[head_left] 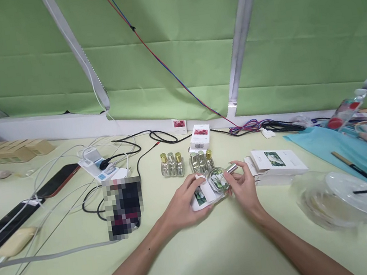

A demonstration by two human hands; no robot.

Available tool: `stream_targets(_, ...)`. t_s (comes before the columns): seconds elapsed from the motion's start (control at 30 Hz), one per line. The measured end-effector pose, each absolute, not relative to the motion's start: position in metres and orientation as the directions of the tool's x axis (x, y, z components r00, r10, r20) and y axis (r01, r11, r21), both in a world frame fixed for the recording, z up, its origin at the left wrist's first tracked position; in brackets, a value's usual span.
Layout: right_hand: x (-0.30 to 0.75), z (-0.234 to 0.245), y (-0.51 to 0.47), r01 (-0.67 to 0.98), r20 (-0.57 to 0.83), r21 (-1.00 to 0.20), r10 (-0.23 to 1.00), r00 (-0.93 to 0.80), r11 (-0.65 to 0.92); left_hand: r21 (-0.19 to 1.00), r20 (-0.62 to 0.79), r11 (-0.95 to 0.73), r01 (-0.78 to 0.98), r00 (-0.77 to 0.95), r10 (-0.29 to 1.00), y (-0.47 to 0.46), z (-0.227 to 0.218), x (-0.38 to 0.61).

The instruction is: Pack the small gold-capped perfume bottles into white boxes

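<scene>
My left hand (187, 202) is closed around a small white box (200, 197) with a green-and-white flower picture, its flap end facing right. In my right hand (244, 188) is a round glass perfume bottle (218, 180) with a silver cap, tilted, its base right at the box's end. I cannot tell whether part of the bottle is inside the box. Just beyond my hands stand small glass bottles with gold and silver caps in two groups, a left group (172, 166) and a right group (201, 162).
Flower-print white boxes (277, 161) lie to the right, near a plastic-wrapped round container (345, 199). A box with a red picture (200, 138) stands behind the bottles. A power strip (102, 167) with tangled cables is on the left. A knife (351, 165) rests on blue cloth (321, 145).
</scene>
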State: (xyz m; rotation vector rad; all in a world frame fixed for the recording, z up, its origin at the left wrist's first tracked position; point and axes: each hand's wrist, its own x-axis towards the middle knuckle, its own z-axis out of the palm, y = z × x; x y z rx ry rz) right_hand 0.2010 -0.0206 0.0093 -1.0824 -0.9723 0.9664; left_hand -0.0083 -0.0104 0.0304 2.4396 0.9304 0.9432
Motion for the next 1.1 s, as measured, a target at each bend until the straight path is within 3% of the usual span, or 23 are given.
stream_targets(1.1, 0.197, -0.004, -0.015, -0.117, 0.082, -0.988, 0.986, 0.146, 0.100, 0.550, 0.420, -0.669, 0.500, 0.528, 0.739, -0.010, 0.026, -0.007)
